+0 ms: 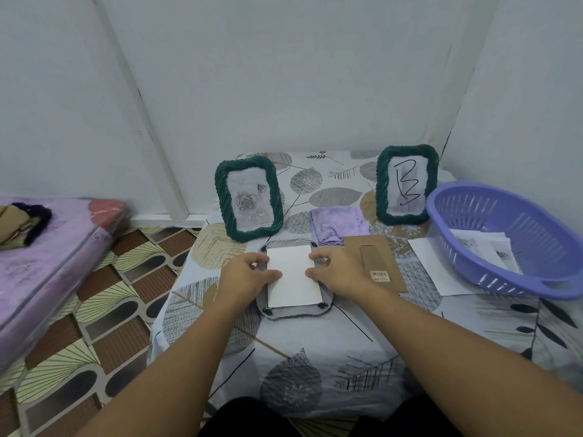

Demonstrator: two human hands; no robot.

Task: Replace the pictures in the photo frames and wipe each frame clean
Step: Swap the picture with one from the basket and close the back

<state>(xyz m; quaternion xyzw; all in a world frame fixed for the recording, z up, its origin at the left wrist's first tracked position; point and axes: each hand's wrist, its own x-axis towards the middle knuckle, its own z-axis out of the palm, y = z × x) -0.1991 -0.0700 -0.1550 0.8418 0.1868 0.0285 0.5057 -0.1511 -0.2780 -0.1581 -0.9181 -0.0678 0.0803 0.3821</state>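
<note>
Three photo frames on a leaf-patterned surface (315,367). One frame (295,312) lies face down at near centre with a white picture (293,279) set in its back. The left hand (244,274) and right hand (339,271) pinch the picture's side edges with curled fingers. Two green frames stand farther back: a rose frame (248,198) at left, a "B" frame (406,184) at right. Between them lies one purple cloth (337,223). One cardboard backing (377,263) lies right of the hands. One purple basket (504,238) at far right holds paper prints; the number cannot be told.
</note>
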